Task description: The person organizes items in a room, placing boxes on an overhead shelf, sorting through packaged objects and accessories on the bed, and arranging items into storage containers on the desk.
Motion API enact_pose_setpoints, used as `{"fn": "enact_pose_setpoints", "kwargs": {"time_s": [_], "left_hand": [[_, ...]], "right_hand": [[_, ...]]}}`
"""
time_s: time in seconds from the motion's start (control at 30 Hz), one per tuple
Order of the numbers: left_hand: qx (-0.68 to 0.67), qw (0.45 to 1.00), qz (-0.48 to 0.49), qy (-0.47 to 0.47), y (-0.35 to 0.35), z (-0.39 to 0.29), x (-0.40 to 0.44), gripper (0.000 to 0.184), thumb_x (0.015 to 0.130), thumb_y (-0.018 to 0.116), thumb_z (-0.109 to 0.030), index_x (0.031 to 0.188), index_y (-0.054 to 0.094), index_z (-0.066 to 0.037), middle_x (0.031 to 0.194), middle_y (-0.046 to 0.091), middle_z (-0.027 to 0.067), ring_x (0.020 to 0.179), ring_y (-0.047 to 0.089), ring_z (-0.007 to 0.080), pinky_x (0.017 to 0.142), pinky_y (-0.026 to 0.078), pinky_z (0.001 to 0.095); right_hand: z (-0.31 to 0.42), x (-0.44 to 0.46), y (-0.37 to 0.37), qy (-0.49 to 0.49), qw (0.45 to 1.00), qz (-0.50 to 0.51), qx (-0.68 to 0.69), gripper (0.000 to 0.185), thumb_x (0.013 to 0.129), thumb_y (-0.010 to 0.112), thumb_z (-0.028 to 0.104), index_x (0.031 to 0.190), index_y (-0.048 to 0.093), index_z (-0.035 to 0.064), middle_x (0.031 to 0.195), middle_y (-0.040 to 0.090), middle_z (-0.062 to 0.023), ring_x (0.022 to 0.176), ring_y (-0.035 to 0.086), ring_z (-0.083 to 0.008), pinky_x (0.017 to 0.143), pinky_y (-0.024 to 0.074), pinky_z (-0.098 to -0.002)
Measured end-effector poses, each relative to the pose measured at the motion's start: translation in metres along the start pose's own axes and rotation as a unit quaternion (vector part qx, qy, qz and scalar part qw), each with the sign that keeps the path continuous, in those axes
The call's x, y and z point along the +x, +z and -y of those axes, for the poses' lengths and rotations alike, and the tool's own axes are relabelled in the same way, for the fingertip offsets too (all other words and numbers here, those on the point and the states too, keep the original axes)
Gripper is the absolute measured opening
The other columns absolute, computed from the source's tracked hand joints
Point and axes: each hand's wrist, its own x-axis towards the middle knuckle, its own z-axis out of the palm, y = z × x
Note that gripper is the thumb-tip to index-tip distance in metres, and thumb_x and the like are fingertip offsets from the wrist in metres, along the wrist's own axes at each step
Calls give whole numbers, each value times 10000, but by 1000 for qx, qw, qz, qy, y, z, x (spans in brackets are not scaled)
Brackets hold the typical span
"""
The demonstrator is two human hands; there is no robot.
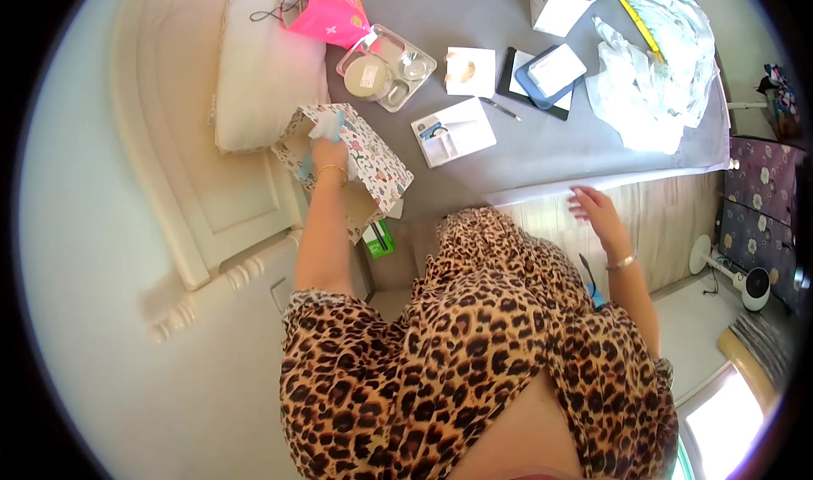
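My left hand (329, 156) reaches into the mouth of a white box with a colourful printed pattern (377, 162), which stands at the bed's edge. Its fingers are closed on a crumpled pale blue and white piece (327, 126), cloth or thin plastic, I cannot tell which. More pale blue shows inside the box below the wrist. My right hand (598, 215) hangs beside the bed above the floor, holding nothing, its fingers apart. The nearest thing to it is the bed's pale edge (584, 186).
On the grey bed (474, 22) lie a pink bag (334, 16), a metal tray (421, 44) with a round container (367, 77), a white compartment tray (466, 128), a pen (501, 109), stacked cases (550, 75), a white bin (552, 14) and crumpled plastic (648, 99). A pillow (275, 73) rests against the headboard.
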Motion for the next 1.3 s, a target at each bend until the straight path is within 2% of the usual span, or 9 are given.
{"fn": "enact_pose_setpoints", "kwargs": {"time_s": [0.27,0.37,0.5,0.6,0.8,0.9,1.0,1.03,1.3], "left_hand": [[-59,994,85,-45,113,-42,125,729,600,731,-261,1182,438,66,1122,530,288,1073,517,390,916,417,375],[-72,990,107,-54,72,-85,75,746,635,707,-233,1231,371,65,1175,492,292,1126,483,372,945,392,375],[139,971,170,97,56,-89,63,585,660,679,-226,1141,483,45,1077,562,238,987,559,372,872,428,399],[93,960,217,152,39,-95,88,501,716,608,-185,1133,469,56,1098,545,280,1075,504,403,914,401,393],[-39,991,104,69,89,-4,127,649,722,647,-376,1130,480,100,1071,574,259,1027,545,375,870,425,401],[87,982,152,-66,63,0,133,596,730,644,-488,966,558,53,879,592,179,785,572,278,669,459,382],[81,985,151,35,11,-9,111,484,762,629,-509,647,565,-43,476,481,48,399,447,170,377,344,317],[72,987,140,-23,13,3,119,609,729,624,-558,831,638,43,767,640,164,714,601,245,602,448,405],[115,961,231,99,-10,-130,67,513,800,599,-426,963,606,61,885,637,199,844,619,305,772,465,375]], "right_hand": [[38,45,5,75,996,-44,30,331,894,506,278,1111,572,37,930,628,-69,809,600,-137,709,462,-253],[25,23,12,52,997,-57,20,335,895,495,288,1111,571,44,935,623,-65,818,590,-131,711,456,-247],[-2,2,12,53,994,-80,49,314,891,515,247,1111,573,31,910,632,-65,793,594,-122,697,462,-244],[-10,15,5,46,992,-94,65,307,890,510,233,1108,572,24,909,629,-63,791,589,-116,691,461,-241],[-24,24,-2,52,992,-104,54,290,880,518,209,1088,579,17,855,619,-49,742,561,-94,665,448,-226],[-25,24,2,27,994,-106,8,298,865,537,211,1068,585,-3,771,611,-52,698,537,-93,649,434,-231],[-34,28,-3,-10,987,-130,-94,310,858,542,236,1072,588,17,863,644,-119,785,598,-183,723,465,-292],[-28,23,-1,-11,981,-149,-126,312,856,544,248,1071,592,28,904,649,-141,820,614,-214,746,472,-311],[21,51,-27,-47,984,-88,-149,363,844,528,303,1079,580,31,973,628,-181,904,593,-332,811,466,-377]]}}
